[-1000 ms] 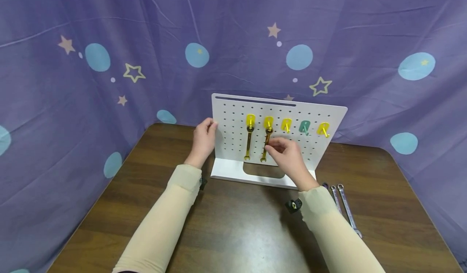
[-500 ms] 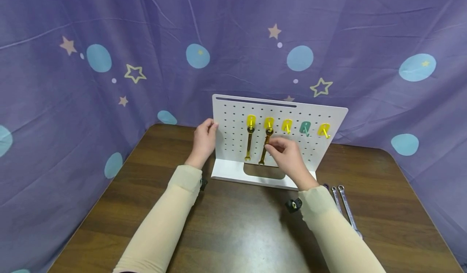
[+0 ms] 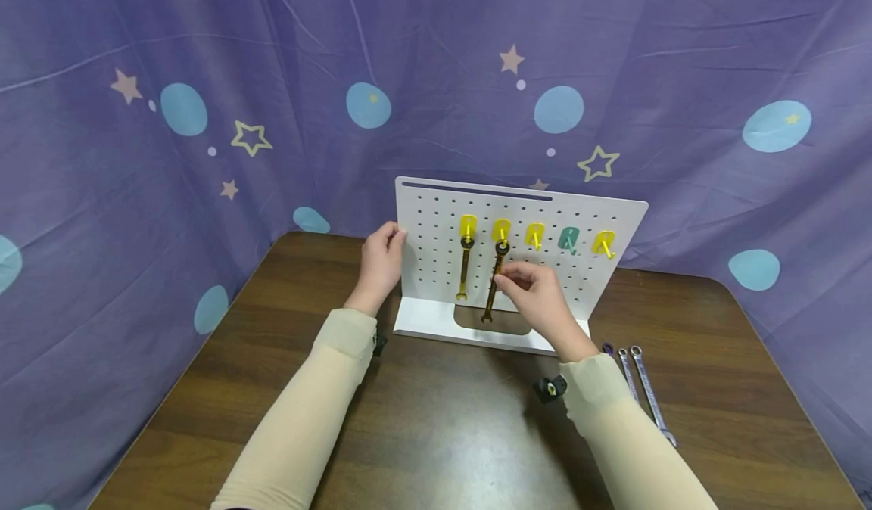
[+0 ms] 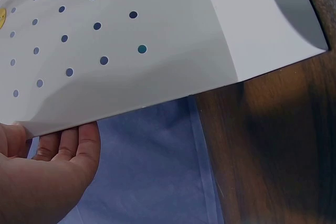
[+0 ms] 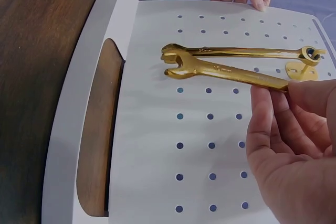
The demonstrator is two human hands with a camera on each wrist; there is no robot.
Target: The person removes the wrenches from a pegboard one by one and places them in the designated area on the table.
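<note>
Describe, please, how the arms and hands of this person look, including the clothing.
The left sleeve and right sleeve are long, plain and pale cream. A small black device shows beside each cuff. The left hand and right hand wear no gloves.

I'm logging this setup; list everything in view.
table: 1, brown, across the foreground
pegboard: 1, white, standing on table
yellow hooks: 4, yellow, along pegboard's upper half
green hook: 1, green, fourth from left
hanging wrench: 1, gold, on leftmost hook
held wrench: 1, gold, at the second hook
silver wrenches: 2, silver, on table's right, partly covered
tool end: 1, purplish, beside them, rest hidden
curtain: at least 1, purple patterned, behind
wrist devices: 2, black, at wrists
sleeves: 2, cream, on forearms
left grip: 1, bare, pinching pegboard's left edge
right grip: 1, bare, pinching held wrench
</note>
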